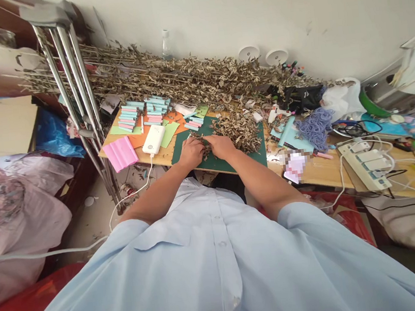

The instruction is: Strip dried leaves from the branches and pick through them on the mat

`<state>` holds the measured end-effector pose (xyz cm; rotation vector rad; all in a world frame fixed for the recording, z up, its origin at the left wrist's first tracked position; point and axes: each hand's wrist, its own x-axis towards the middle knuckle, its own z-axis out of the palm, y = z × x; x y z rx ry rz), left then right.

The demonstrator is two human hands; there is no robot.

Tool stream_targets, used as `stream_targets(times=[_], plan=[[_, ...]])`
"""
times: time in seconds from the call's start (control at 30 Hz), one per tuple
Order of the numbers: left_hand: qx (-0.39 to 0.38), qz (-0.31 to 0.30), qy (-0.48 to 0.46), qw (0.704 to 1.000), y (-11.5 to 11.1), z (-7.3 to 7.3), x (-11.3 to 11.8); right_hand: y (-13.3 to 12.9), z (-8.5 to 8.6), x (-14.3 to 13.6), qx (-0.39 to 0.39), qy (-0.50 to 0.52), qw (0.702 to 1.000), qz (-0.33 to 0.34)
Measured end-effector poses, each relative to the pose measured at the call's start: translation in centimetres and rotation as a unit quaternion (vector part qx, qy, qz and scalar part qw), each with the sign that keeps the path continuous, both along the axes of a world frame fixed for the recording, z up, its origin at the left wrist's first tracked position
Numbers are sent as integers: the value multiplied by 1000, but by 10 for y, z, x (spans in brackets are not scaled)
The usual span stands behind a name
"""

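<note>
Both hands are over the front of a dark green mat [257,158]. My left hand [192,152] is closed at a small clump of dried leaves [197,136]. Close to its right, my right hand [220,147] is curled, its fingertips pointing left to the same leaves. A brown heap of dried leaves [240,131] lies on the mat just right of my right hand. Left of the hands are a white power bank [153,139] with a cable, a pink paper stack [120,154] and rows of blue and pink paper rolls [128,117].
Long dried stalks [184,78] run along the wall. Metal crutches [73,75] stand at the left. On the right of the wooden table [315,174] lie a phone [295,167], purple yarn [316,128], a glue gun [276,113] and a power strip [365,166].
</note>
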<state>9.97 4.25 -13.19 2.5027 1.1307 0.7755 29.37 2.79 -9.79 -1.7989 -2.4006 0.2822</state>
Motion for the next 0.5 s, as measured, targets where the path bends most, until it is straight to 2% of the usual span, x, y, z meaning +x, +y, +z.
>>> stream_targets(times=[0.1, 0.27, 0.37, 0.5], plan=[[-11, 2, -2, 1000, 1, 2, 1, -1, 1, 2, 15, 28, 999, -24], [-16, -4, -17, 1000, 2, 6, 0, -2, 5, 9, 65, 154, 983, -72], [-9, 12, -43, 999, 2, 11, 3, -2, 5, 10, 78, 260, 956, -110], [-36, 72, -97, 992, 7, 22, 11, 2, -3, 7, 55, 379, 914, -136]])
